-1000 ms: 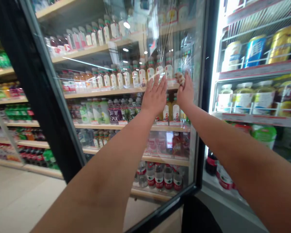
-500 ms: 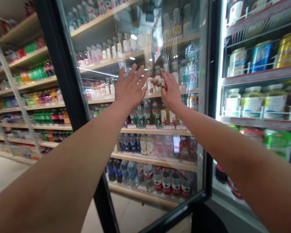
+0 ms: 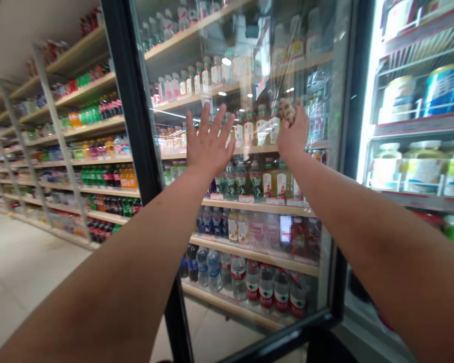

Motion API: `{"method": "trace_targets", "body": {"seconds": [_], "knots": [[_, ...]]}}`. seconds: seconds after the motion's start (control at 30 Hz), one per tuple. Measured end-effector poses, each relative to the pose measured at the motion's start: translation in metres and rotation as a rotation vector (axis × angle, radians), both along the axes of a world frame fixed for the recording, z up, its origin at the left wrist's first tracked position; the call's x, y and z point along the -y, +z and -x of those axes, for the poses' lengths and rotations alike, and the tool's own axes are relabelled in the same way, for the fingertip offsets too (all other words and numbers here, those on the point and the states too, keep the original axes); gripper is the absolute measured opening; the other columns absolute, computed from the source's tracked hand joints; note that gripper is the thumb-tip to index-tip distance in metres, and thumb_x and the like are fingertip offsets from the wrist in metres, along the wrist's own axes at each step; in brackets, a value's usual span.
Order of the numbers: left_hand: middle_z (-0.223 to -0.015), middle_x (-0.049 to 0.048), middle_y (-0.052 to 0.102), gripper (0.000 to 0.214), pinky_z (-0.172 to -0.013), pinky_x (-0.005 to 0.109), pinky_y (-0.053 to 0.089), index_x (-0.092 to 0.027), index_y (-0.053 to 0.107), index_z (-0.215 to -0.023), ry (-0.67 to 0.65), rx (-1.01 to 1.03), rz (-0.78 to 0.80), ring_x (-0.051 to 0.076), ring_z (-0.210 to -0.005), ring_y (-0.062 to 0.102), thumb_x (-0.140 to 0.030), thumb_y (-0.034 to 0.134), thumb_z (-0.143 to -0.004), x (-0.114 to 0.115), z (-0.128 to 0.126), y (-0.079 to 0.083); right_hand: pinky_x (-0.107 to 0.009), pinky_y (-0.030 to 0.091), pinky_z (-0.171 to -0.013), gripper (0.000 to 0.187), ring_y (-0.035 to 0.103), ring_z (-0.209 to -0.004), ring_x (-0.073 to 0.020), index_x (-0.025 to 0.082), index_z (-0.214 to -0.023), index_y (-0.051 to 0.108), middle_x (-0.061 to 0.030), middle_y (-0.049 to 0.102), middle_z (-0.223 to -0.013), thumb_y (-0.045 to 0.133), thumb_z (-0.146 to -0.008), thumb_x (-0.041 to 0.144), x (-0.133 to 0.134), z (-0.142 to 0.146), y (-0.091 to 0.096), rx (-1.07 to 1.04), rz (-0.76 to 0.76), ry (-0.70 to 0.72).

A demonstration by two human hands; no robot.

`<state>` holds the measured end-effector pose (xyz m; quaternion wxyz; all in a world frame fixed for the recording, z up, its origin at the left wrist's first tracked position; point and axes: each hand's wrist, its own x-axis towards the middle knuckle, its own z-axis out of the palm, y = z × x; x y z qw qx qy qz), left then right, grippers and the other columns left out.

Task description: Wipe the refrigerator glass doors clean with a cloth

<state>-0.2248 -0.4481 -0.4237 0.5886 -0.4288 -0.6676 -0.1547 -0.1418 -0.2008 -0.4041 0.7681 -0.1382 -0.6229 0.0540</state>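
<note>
A glass cooler door with a black frame stands swung out in front of me. My left hand is spread at the pane, fingers apart and pointing up, with nothing in it; whether the palm presses on the glass I cannot tell. To its right, my right hand is closed around a crumpled brown-and-white cloth, held at the glass at about the same height. Part of the cloth is hidden by the fingers. Ceiling lights reflect in the pane.
Through the glass show wooden shelves of bottled drinks, with water bottles at the bottom. Long drink shelves run down the left side above a pale floor. At right, the lit cooler holds cans and jars on wire-fronted racks.
My right hand has moved right and slightly up across the glass with the cloth, away from my left hand. My left hand stays at the pane. The view has turned slightly left.
</note>
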Motion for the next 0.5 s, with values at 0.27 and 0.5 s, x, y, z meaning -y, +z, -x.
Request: {"method": "trace_targets", "body": {"seconds": [0.27, 0.5], "knots": [[-0.173, -0.0138, 0.020, 0.084, -0.133, 0.061, -0.010, -0.033, 0.026, -0.167, -0.026, 0.068, -0.002, 0.023, -0.161, -0.016, -0.049, 0.047, -0.087, 0.003, -0.003, 0.001, -0.053, 0.021, -0.135, 0.063, 0.027, -0.160, -0.0226, 0.029, -0.158, 0.042, 0.0000, 0.039, -0.168, 0.046, -0.095, 0.027, 0.063, 0.007, -0.020, 0.371, -0.441, 0.003], [-0.174, -0.0035, 0.021, 0.066, -0.132, 0.058, -0.008, -0.031, 0.035, -0.167, -0.052, 0.031, -0.065, 0.030, -0.163, 0.002, -0.037, 0.039, -0.102, 0.004, -0.003, -0.003, -0.061, 0.021, -0.133, 0.070, 0.026, -0.160, -0.0303, 0.014, -0.158, 0.041, -0.0146, 0.039, -0.165, 0.040, -0.088, 0.018, 0.013, 0.006, -0.007, -0.015, 0.097, 0.000]]}}
